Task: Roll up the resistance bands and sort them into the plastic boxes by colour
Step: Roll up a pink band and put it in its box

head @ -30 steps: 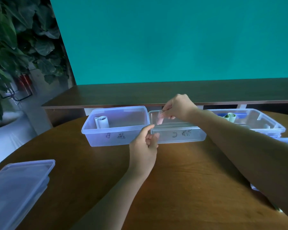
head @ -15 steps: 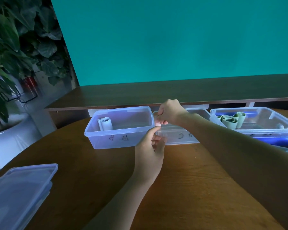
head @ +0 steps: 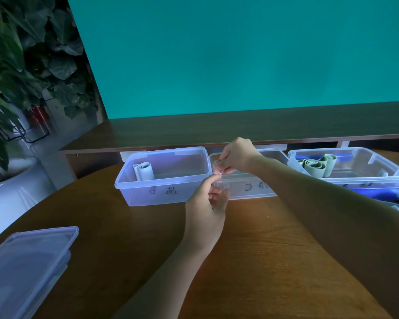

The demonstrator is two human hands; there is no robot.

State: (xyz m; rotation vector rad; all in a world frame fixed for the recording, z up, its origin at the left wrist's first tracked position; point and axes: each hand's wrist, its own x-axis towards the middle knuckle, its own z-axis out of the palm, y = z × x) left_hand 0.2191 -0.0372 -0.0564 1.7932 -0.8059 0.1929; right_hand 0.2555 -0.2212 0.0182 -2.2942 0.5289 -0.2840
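our right hand (head: 236,157) curls over the near-left corner of the middle box (head: 247,187) and our left hand (head: 207,203) pinches its front rim beside it; neither holds a band. a rolled pale band (head: 143,171) stands in the left box (head: 161,178) and green rolls (head: 316,166) in the right box (head: 348,169). tugging the light middle box could, we judge, knock its neighbours and topple those rolls.

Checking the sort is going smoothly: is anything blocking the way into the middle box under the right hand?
Nothing visible does. The middle box is open-topped, its lid off, and the right hand is directly above its left end.
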